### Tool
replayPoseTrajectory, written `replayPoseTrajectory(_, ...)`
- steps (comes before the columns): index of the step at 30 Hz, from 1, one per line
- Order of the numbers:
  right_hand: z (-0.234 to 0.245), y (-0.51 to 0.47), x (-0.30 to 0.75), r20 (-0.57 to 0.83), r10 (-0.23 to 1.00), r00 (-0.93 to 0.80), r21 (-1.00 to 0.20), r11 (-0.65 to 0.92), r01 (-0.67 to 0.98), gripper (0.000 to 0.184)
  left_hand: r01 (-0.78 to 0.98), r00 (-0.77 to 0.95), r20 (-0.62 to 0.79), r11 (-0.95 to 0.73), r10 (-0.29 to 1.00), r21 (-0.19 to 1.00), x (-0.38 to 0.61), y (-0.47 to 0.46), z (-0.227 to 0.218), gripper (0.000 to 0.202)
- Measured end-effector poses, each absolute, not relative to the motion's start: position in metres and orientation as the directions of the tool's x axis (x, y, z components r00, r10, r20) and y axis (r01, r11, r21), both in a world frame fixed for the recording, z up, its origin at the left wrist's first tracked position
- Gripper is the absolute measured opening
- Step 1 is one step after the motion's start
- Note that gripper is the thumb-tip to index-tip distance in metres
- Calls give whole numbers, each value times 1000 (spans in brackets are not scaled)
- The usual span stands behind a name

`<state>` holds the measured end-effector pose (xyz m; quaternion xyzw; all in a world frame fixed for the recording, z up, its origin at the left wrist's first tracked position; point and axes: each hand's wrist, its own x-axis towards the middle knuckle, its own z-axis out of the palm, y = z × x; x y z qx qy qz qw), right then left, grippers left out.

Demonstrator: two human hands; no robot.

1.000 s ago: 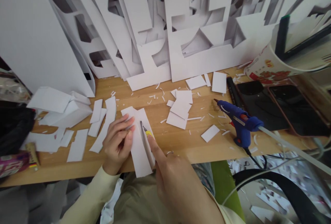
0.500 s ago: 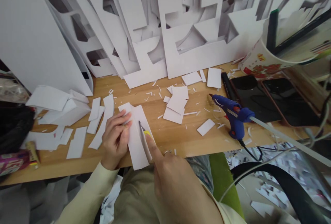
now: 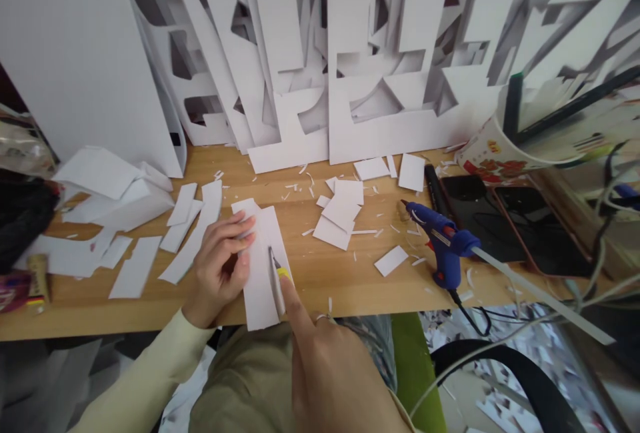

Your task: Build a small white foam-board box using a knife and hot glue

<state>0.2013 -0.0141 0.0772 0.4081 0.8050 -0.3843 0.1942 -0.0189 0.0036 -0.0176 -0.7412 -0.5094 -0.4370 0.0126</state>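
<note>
My left hand (image 3: 223, 263) holds a long white board piece (image 3: 257, 266) at the front edge of the table, fingers bent over its left side. A second white board strip (image 3: 275, 229) lies partly beneath it, showing along the right. In my right hand (image 3: 325, 359) is a craft knife (image 3: 283, 272) with a yellow part near its blade, the index finger stretched along it. The blade lies against the right edge of the upper piece. Most of the knife's handle is hidden under the hand.
A blue glue gun (image 3: 443, 236) with a long glue stick lies to the right, beside two phones (image 3: 545, 229) and a paper tub (image 3: 493, 146) of tools. Cut white pieces (image 3: 340, 216) and shavings dot the wooden table (image 3: 310, 286). Tall cut-out boards (image 3: 375, 136) stand behind.
The craft knife's tip has slid slightly toward me along the upper board's edge. My left hand still holds the board. The head view has turned a little.
</note>
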Motion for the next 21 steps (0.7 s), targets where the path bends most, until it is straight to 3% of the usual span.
replayPoseTrajectory(4, 70, -21, 204, -587, 536, -606, -465, 390, 795, 104, 755, 110, 659, -494, 744, 432, -19, 4, -17, 17)
replayPoseTrajectory(11, 37, -43, 218, -446, 602, -663, -595, 354, 721, 112, 764, 126, 659, -496, 741, 412, -17, 4, -14, 21)
replayPoseTrajectory(21, 56, -35, 210, -519, 653, -552, -591, 193, 783, 98, 753, 146, 673, -523, 725, 400, -19, 4, -17, 22)
